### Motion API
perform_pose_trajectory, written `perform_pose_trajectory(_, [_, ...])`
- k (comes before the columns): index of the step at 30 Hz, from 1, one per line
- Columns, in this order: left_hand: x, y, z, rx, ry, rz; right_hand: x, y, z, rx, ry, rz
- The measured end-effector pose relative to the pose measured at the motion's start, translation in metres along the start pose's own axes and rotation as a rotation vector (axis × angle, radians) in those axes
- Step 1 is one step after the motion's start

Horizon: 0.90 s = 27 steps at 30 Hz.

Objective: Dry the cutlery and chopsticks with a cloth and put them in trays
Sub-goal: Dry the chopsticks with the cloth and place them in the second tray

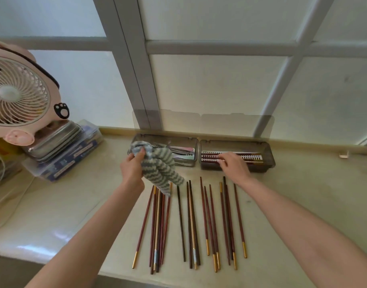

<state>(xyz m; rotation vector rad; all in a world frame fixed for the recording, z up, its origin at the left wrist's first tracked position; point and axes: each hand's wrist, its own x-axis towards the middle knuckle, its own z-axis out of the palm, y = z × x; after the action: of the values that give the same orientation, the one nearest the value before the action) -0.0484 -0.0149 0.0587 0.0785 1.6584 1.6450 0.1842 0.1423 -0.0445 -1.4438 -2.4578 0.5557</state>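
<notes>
Several dark red and brown chopsticks (190, 223), some with gold tips, lie side by side on the pale counter near its front edge. My left hand (132, 167) grips a grey-and-white striped cloth (159, 169) that hangs over the leftmost chopsticks. My right hand (233, 166) reaches into the right tray (267, 154), fingertips on red chopsticks lying on its white slotted insert. The left tray (196, 146) holds metal cutlery with pastel handles, partly hidden by the cloth.
Both trays have clear smoky lids (203, 123) standing open against the frosted window. A pink fan (18, 94) stands at the left on a metal tin (55, 140) and a plastic box (74, 156). A cable runs along the left counter.
</notes>
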Motion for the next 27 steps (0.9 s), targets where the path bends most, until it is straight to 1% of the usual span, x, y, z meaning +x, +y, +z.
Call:
perform_pose_trajectory(3, [0.003, 0.015, -0.012, -0.082, 0.098, 0.078, -0.015, -0.047, 0.024, 0.096, -0.046, -0.151])
perform_pose_trajectory(5, [0.002, 0.022, -0.019, -0.115, 0.157, 0.133, -0.029, -0.080, 0.044, 0.139, -0.088, -0.183])
perform_pose_trajectory(6, [0.001, 0.026, -0.022, -0.138, 0.181, 0.151, -0.036, -0.096, 0.054, 0.134, -0.134, -0.149])
perform_pose_trajectory(7, [0.000, 0.028, -0.026, -0.160, 0.197, 0.163, -0.043, -0.112, 0.065, 0.099, -0.197, -0.078])
perform_pose_trajectory(9, [-0.002, 0.031, -0.036, -0.195, 0.217, 0.174, -0.053, -0.139, 0.085, -0.040, -0.338, 0.085])
perform_pose_trajectory(10, [-0.003, 0.031, -0.041, -0.206, 0.221, 0.171, -0.058, -0.148, 0.093, -0.087, -0.377, 0.133])
perform_pose_trajectory(12, [-0.004, 0.030, -0.050, -0.209, 0.231, 0.162, -0.063, -0.159, 0.107, -0.101, -0.404, 0.167])
perform_pose_trajectory(15, [-0.007, 0.023, -0.061, -0.176, 0.222, 0.147, -0.064, -0.165, 0.119, -0.086, -0.367, 0.197])
perform_pose_trajectory(19, [-0.009, 0.017, -0.074, -0.141, 0.204, 0.118, -0.066, -0.175, 0.127, -0.005, -0.345, 0.293])
perform_pose_trajectory(22, [-0.008, 0.011, -0.082, -0.121, 0.202, 0.090, -0.067, -0.176, 0.130, 0.087, -0.364, 0.393])
perform_pose_trajectory(25, [-0.004, 0.008, -0.088, -0.115, 0.216, 0.053, -0.064, -0.169, 0.127, 0.267, -0.423, 0.520])
perform_pose_trajectory(27, [0.001, 0.007, -0.093, -0.091, 0.193, 0.041, -0.058, -0.162, 0.120, 0.404, -0.444, 0.601])
